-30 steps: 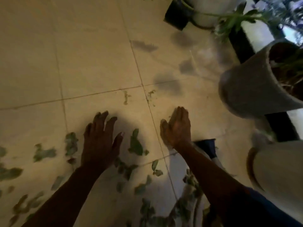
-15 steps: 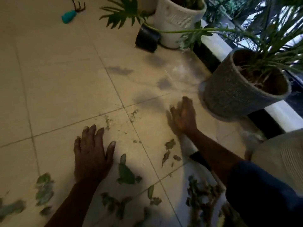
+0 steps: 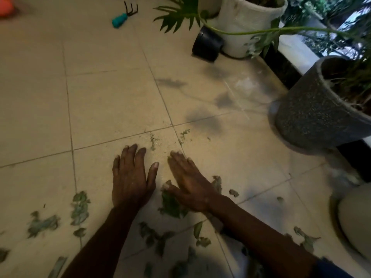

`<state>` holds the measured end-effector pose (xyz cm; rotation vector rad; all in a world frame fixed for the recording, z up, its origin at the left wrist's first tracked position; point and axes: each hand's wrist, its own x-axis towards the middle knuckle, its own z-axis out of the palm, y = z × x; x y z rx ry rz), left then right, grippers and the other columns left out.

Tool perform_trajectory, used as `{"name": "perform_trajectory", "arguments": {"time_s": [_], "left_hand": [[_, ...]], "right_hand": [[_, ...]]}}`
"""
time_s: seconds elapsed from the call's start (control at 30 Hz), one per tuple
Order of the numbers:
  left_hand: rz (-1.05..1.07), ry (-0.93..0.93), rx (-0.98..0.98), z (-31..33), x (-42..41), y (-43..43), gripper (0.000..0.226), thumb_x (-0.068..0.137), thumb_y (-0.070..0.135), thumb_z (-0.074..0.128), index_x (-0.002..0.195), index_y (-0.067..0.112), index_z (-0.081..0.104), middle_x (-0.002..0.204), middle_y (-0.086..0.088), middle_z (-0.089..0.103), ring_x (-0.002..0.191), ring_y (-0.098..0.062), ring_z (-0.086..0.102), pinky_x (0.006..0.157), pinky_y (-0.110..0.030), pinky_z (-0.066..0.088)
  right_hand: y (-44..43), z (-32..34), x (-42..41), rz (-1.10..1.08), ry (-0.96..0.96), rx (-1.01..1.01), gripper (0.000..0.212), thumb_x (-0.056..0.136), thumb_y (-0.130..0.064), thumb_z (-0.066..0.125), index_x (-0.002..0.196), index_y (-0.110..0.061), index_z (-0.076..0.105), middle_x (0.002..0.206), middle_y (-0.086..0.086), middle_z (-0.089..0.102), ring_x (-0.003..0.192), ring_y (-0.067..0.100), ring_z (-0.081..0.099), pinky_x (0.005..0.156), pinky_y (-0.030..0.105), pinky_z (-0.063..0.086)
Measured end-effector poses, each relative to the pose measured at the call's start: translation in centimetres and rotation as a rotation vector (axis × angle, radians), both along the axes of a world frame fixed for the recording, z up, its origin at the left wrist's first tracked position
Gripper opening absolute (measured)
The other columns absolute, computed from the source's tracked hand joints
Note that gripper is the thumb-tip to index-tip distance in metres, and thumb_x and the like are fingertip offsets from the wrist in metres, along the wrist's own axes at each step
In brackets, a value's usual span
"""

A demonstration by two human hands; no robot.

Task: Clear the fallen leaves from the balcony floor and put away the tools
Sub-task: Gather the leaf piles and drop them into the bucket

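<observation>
Left hand (image 3: 131,178) is lying flat on the floor (image 3: 112,101), palm down, fingers straight and slightly spread, holding nothing. Right hand (image 3: 190,187) is lying just beside it, fingers straight and together, holding nothing; its thumb side seems to be touching a leaf (image 3: 170,206), though blur is obscuring the contact. Leaves (image 3: 80,207) are lying scattered on the tiles around both wrists. Rake (image 3: 124,14), teal handle, is lying well apart at the far edge. Grey pot (image 3: 313,113) is standing at right; black pot (image 3: 207,44) is lying on its side just beside a white pot (image 3: 247,27).
</observation>
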<state>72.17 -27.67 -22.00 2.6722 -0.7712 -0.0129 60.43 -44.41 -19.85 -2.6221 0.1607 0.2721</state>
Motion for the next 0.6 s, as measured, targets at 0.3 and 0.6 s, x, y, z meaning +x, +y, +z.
{"name": "perform_trajectory", "arguments": {"time_s": [0.3, 0.6], "left_hand": [[0.017, 0.01, -0.023, -0.2, 0.0, 0.1, 0.065, 0.103, 0.057, 0.033, 0.149, 0.014, 0.046, 0.161, -0.014, 0.039, 0.153, -0.034, 0.029, 0.124, -0.058, 0.025], [0.058, -0.031, -0.006, -0.2, -0.2, 0.1, 0.064, 0.103, 0.057, 0.034, 0.148, 0.013, 0.047, 0.159, -0.015, 0.04, 0.152, -0.034, 0.03, 0.123, -0.059, 0.022]], "right_hand": [[-1.0, 1.5, -4.4, -0.285, -0.187, -0.004, 0.081, 0.101, -0.061, 0.038, 0.165, -0.017, 0.015, 0.174, 0.001, -0.005, 0.158, 0.016, -0.017, 0.128, 0.055, 0.002], [-2.6, -0.1, -7.3, -0.591, 0.031, -0.155, 0.093, 0.097, -0.075, 0.008, 0.165, -0.012, -0.005, 0.172, 0.008, -0.016, 0.157, 0.025, -0.023, 0.126, 0.06, 0.0]]}}
